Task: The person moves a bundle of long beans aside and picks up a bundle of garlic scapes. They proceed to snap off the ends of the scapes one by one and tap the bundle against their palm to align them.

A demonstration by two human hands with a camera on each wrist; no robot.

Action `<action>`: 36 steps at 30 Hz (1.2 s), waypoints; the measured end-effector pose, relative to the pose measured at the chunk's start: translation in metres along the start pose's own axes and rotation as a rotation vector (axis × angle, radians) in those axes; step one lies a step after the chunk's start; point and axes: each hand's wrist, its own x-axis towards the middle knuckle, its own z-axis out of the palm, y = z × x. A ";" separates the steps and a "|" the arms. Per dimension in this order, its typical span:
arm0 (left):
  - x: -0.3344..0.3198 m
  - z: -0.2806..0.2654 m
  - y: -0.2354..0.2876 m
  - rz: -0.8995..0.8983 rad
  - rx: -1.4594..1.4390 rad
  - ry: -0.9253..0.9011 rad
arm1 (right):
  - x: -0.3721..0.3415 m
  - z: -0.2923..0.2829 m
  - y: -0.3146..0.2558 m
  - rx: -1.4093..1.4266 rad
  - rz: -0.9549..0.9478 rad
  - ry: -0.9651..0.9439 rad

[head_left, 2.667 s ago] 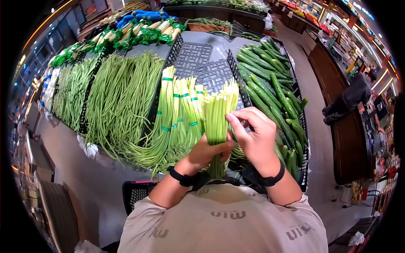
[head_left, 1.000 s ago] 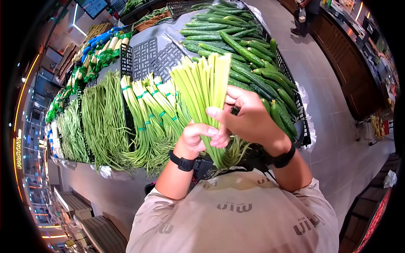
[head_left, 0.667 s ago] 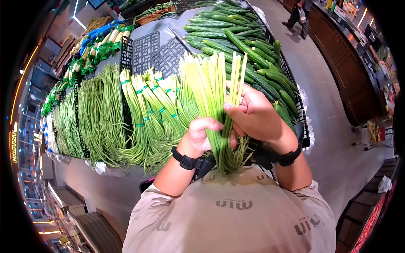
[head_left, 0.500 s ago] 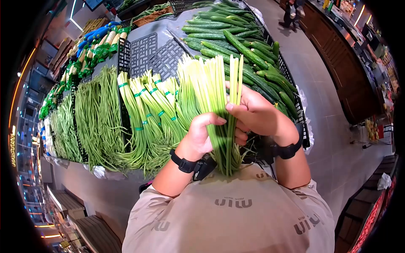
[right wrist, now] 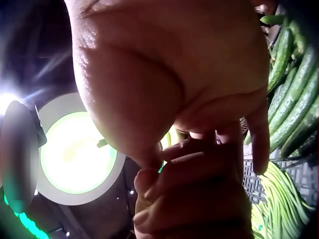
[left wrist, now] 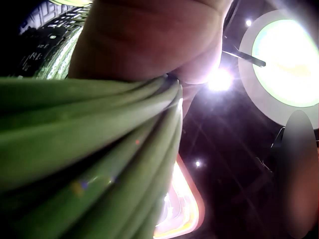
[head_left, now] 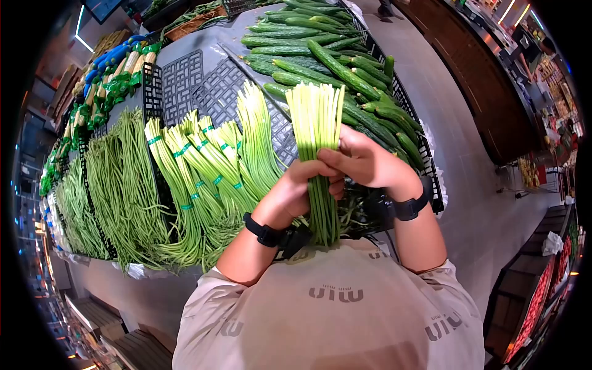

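I read this as evening up the bunch (head_left: 317, 120), upright before the torso; next, I judge, calls for keeping its ends level and stalks tight. My left hand (head_left: 295, 188) wraps the stalks lower down, while my right (head_left: 373, 163) pinches their side, thumb across the front.

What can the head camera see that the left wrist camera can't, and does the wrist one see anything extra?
Only the head camera shows the pile of cucumbers and the shirt with letters on it.

Only the left wrist camera shows a big, bright round light.

Both show the left hand and the green stalks it holds, but the wrist camera sees those stalks from very close up.
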 end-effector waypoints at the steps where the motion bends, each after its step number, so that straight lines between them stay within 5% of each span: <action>1: 0.001 0.001 0.001 -0.003 0.002 -0.004 | 0.002 -0.001 0.003 -0.001 -0.002 0.005; 3: 0.002 0.005 0.002 0.046 0.244 0.071 | 0.008 -0.002 0.006 -0.289 -0.216 0.075; 5: -0.004 0.025 0.008 0.064 0.308 0.179 | 0.009 0.000 0.005 -0.237 -0.326 0.120; 7: -0.008 0.030 0.010 0.042 0.340 0.198 | 0.002 -0.001 -0.012 -0.126 0.054 0.085; 8: -0.009 0.025 0.010 0.043 0.336 0.208 | 0.001 -0.005 -0.006 -0.002 0.081 0.054; 10: -0.010 0.010 0.012 0.032 0.316 -0.003 | 0.002 -0.007 0.003 0.057 0.010 0.036; 16: -0.008 -0.002 0.000 0.058 0.046 -0.148 | 0.012 -0.007 0.032 -0.048 -0.369 0.115; 18: -0.006 -0.006 -0.003 0.030 0.021 -0.152 | 0.005 -0.004 0.018 0.088 -0.074 0.043; 26: -0.004 0.001 -0.006 0.035 -0.045 -0.104 | -0.010 -0.013 0.006 0.254 0.020 -0.154; 31: -0.002 0.001 -0.009 0.034 -0.096 -0.059 | -0.008 0.008 -0.007 -0.064 -0.039 0.060; 33: -0.002 0.010 -0.009 0.083 0.308 0.144 | -0.004 0.011 -0.009 -0.173 0.003 0.173; 36: -0.010 0.012 -0.003 0.050 0.320 0.104 | -0.002 -0.004 0.015 0.010 0.009 0.032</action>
